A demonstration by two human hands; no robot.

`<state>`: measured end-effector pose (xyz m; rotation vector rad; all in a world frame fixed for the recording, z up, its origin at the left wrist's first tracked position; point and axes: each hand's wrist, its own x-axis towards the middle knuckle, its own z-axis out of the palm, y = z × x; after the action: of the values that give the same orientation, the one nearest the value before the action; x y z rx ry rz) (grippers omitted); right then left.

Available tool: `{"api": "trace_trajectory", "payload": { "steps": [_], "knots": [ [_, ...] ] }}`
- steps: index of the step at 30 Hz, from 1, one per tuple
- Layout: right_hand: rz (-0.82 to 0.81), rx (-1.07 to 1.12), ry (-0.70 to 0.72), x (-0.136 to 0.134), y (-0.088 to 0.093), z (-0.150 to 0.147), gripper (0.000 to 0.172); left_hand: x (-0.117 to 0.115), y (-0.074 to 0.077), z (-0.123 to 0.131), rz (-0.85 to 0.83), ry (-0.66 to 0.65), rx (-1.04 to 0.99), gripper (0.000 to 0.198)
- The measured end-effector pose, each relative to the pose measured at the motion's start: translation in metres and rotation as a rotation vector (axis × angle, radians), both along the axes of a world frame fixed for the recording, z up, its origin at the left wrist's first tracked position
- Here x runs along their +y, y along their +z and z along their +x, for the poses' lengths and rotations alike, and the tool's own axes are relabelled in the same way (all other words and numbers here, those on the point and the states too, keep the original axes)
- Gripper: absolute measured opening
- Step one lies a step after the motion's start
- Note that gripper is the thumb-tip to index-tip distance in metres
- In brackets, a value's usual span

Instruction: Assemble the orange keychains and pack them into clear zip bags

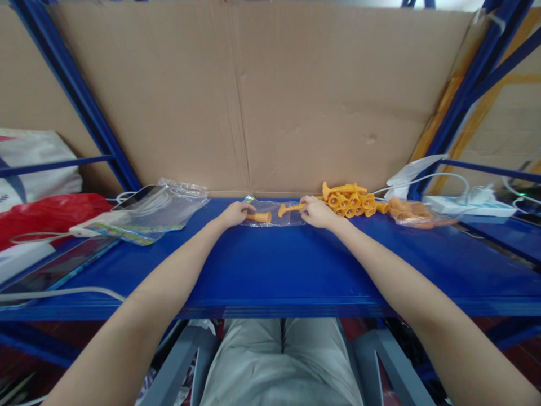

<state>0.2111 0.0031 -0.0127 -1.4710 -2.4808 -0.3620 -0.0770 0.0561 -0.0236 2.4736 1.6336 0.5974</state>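
A clear plastic bag (274,219) lies flat on the blue shelf, with a yellow-orange plastic piece (262,217) on or in it. My left hand (236,214) has its fingers closed at the bag's left end, beside that piece. My right hand (315,212) pinches the end of a second yellow-orange piece (288,210), which points left over the bag's right part. Just right of my right hand is a stack of several similar pieces (349,200). Whether the pieces are inside the bag is too small to tell.
Clear bags (169,211) and a red bag (80,217) lie at the left, near a dark flat panel (63,273). At the right are a bag of orange pieces (414,213) and a white power strip (473,207) with cables. Cardboard (270,101) stands behind.
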Motion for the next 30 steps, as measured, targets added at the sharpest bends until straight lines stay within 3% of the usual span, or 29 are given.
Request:
{"api": "trace_trajectory", "payload": {
  "steps": [8,12,17,22,30],
  "knots": [
    [-0.072,0.271,0.148,0.019,-0.017,0.002,0.042,-0.006,-0.002,0.014,0.014,-0.042,-0.038,0.054],
    [-0.055,0.365,0.095,0.02,-0.019,0.006,0.044,-0.003,-0.006,0.016,0.032,0.038,-0.093,0.055],
    [-0.088,0.289,-0.051,0.014,-0.019,0.01,0.054,-0.003,-0.009,0.019,-0.033,0.079,-0.034,0.055],
    [0.004,0.204,-0.127,0.009,-0.012,0.006,0.036,-0.006,-0.008,0.019,-0.15,0.158,0.056,0.058],
    [-0.097,0.086,-0.213,-0.003,-0.003,-0.001,0.025,-0.005,-0.011,0.019,-0.168,0.027,0.062,0.064]
  ]
}}
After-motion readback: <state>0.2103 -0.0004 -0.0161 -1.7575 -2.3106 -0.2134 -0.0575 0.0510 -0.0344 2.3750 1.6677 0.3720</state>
